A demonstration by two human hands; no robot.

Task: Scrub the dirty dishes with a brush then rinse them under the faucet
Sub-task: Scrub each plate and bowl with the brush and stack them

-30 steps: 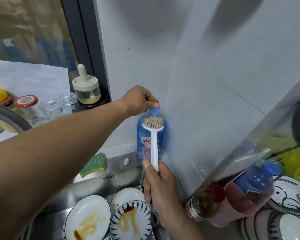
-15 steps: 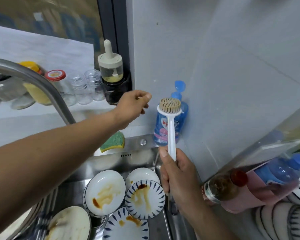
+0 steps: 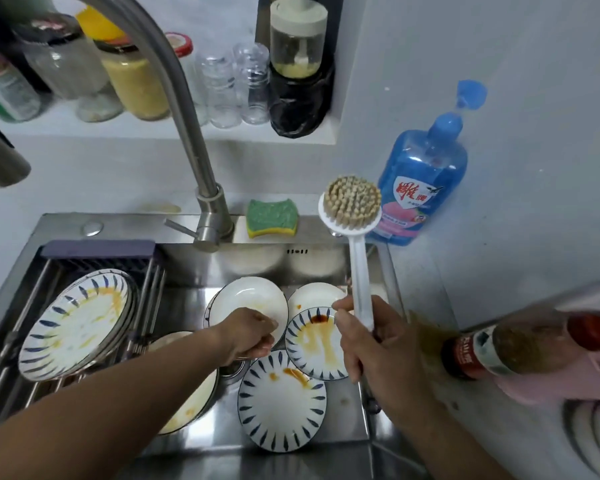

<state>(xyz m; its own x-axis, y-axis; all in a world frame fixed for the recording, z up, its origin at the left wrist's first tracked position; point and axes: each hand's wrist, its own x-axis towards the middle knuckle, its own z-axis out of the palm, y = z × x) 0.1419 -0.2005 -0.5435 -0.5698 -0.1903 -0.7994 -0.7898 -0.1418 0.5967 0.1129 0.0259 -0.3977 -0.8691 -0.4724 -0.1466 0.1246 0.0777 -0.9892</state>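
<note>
R hand gripped the brush low on its white handle, fingers wrapped round it. The bristle head pointed up toward 12 o'clock, over the 3 o'clock edge of the sink. L hand was down in the basin, approx centre, fingers curled at the 6 o'clock rim of the white plate. It looked like a pinch on that rim, but blur made contact hard to confirm.

A sauce-streaked striped plate lay at 3 o'clock of L hand, partly behind R hand. A lower striped plate sat at 5 o'clock. The rack took the sink's 9 o'clock side w/ a big stained plate leaning in it.

The faucet rose from the 12 o'clock rim, w/ the sponge just beside its base at 3 o'clock. The blue soap bottle stood at 2 o'clock of the brush head, against the wall.
</note>
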